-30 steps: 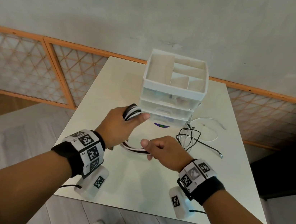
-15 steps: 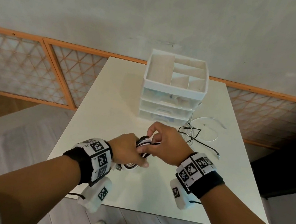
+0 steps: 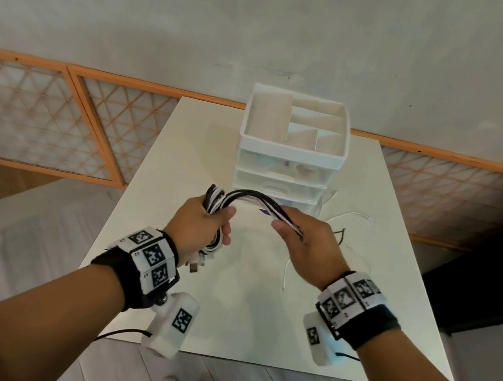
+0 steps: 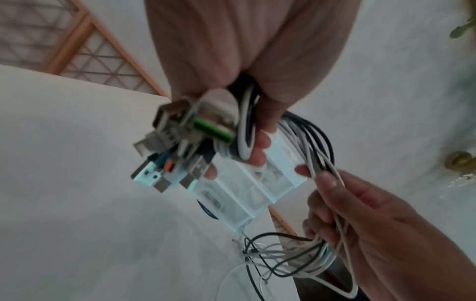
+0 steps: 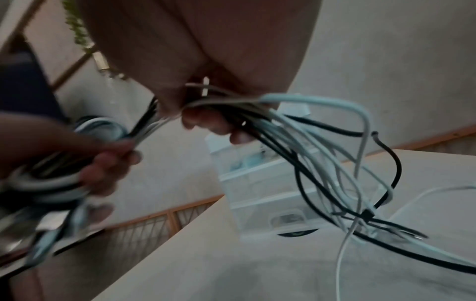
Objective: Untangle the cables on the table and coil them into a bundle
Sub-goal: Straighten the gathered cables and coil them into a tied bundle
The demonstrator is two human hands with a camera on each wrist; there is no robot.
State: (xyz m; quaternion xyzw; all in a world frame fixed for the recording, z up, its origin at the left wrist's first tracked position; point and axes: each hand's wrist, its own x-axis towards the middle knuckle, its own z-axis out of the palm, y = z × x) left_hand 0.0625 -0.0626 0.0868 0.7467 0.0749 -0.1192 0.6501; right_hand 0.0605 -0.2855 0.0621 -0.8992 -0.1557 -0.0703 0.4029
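My left hand (image 3: 207,226) grips a coil of black and white cables (image 3: 215,200) above the white table (image 3: 245,301). Several USB plugs (image 4: 177,146) hang below that fist in the left wrist view. From the coil a band of cable strands (image 3: 258,199) arches across to my right hand (image 3: 298,238), which holds them between thumb and fingers. In the right wrist view the loose strands (image 5: 322,163) trail from the right hand (image 5: 213,120) down to a tangle (image 5: 365,218) on the table. Thin loose ends (image 3: 347,231) lie right of the right hand.
A white drawer organiser (image 3: 290,150) with an open compartmented top stands at the table's back middle, just behind the hands. A wall with orange lattice panels (image 3: 61,120) runs behind the table. Grey floor lies at the near edge.
Both hands rose from the tabletop and moved apart. The left hand carried the coil up and left; the right hand slid right along the strands, which now span between them.
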